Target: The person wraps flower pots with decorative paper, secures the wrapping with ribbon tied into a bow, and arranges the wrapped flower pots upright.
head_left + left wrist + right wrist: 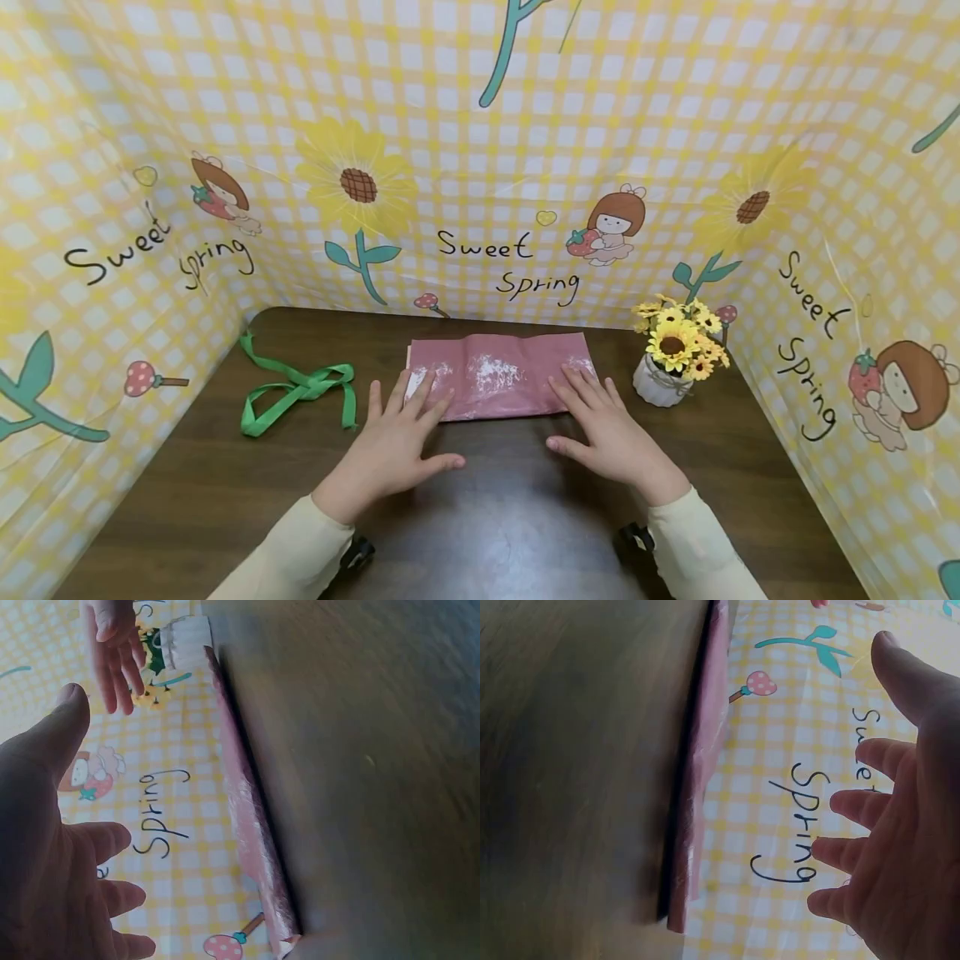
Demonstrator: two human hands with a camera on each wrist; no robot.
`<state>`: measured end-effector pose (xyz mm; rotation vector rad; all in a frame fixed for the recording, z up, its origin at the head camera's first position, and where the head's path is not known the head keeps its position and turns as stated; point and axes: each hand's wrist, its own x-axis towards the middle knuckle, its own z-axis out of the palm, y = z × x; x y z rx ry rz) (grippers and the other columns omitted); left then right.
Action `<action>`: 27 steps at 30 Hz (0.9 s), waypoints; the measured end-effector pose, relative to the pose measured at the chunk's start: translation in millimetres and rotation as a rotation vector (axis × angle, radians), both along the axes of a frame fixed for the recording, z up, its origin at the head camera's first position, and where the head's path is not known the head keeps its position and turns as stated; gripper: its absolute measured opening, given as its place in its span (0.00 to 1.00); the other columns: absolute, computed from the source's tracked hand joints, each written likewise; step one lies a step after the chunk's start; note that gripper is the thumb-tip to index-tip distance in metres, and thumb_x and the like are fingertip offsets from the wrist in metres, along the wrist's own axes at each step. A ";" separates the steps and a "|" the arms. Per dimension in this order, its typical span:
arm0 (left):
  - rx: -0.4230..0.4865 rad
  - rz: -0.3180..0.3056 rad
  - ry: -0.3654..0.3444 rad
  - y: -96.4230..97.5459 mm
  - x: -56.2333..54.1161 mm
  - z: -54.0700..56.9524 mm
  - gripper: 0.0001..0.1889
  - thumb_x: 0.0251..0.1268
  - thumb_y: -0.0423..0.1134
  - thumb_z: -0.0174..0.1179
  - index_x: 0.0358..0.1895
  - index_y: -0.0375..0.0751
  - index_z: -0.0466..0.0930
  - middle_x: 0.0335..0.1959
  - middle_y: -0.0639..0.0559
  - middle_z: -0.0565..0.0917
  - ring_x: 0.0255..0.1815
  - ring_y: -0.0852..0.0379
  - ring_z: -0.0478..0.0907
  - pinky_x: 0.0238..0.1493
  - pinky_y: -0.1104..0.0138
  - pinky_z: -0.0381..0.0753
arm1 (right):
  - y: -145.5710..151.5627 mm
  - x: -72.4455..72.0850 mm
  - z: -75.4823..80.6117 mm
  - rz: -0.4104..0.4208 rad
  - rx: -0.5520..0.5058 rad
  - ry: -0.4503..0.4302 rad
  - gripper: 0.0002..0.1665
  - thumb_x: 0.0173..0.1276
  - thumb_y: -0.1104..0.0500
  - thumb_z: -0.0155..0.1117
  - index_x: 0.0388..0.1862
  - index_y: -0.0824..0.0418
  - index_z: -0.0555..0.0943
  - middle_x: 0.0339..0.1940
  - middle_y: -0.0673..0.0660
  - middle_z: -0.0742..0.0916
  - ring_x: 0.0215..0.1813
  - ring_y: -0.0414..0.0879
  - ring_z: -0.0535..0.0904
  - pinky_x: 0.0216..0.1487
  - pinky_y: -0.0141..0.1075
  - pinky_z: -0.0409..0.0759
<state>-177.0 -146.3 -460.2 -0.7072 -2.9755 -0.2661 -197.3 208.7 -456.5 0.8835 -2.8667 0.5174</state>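
Pink folded packet [498, 383] lies toward the back of a dark table [487, 517] as a person's left hand [401, 440] and right hand [606, 427], fingers spread and extended, hover near its ends, holding nothing. Green ribbon [317, 383] lies loosely looped at left; potted yellow flowers [672, 346] stand at right.

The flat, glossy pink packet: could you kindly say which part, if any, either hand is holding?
Nothing is held: the open left hand and open right hand grip no part of the packet.
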 end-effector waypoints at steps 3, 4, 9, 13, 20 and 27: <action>0.008 -0.005 -0.006 -2.7 -4.4 -4.0 0.50 0.61 0.81 0.48 0.82 0.57 0.57 0.85 0.45 0.48 0.84 0.34 0.36 0.74 0.28 0.35 | 2.0 -2.0 -1.6 -0.009 0.000 -0.009 0.53 0.70 0.29 0.60 0.85 0.50 0.55 0.86 0.55 0.51 0.86 0.57 0.44 0.80 0.65 0.40; 0.015 -0.008 -0.016 -3.6 -5.5 -5.3 0.50 0.61 0.81 0.48 0.82 0.57 0.56 0.85 0.45 0.48 0.84 0.34 0.37 0.75 0.29 0.35 | 2.5 -2.6 -2.4 -0.010 -0.001 -0.010 0.53 0.70 0.29 0.60 0.85 0.50 0.55 0.86 0.55 0.52 0.86 0.57 0.44 0.80 0.65 0.41; 0.056 -0.046 -0.068 -6.5 -10.4 -13.0 0.49 0.64 0.78 0.49 0.82 0.54 0.57 0.84 0.45 0.52 0.84 0.36 0.43 0.77 0.32 0.40 | 4.6 -5.1 -7.4 -0.022 -0.006 -0.028 0.52 0.70 0.29 0.60 0.84 0.52 0.57 0.86 0.57 0.56 0.85 0.59 0.47 0.79 0.65 0.43; 0.074 -0.058 -0.133 -7.2 -13.3 -17.2 0.48 0.66 0.76 0.51 0.81 0.51 0.58 0.83 0.44 0.56 0.83 0.36 0.48 0.78 0.34 0.43 | 7.1 -7.7 -15.6 -0.049 0.008 -0.064 0.50 0.72 0.29 0.57 0.83 0.54 0.59 0.84 0.59 0.59 0.84 0.61 0.51 0.79 0.66 0.45; 0.077 -0.054 -0.212 -9.6 -17.4 -23.4 0.47 0.67 0.75 0.51 0.80 0.48 0.61 0.80 0.44 0.62 0.81 0.41 0.56 0.77 0.36 0.49 | 8.2 -10.7 -25.1 -0.066 0.008 -0.119 0.46 0.73 0.36 0.61 0.81 0.57 0.64 0.81 0.63 0.66 0.81 0.64 0.58 0.77 0.69 0.47; 0.058 -0.047 -0.258 -11.4 -16.9 -22.8 0.50 0.64 0.81 0.44 0.79 0.48 0.64 0.76 0.45 0.70 0.79 0.44 0.62 0.78 0.37 0.50 | 9.4 -14.0 -35.2 -0.062 0.002 -0.170 0.44 0.74 0.36 0.60 0.80 0.57 0.64 0.81 0.62 0.66 0.82 0.62 0.58 0.77 0.70 0.44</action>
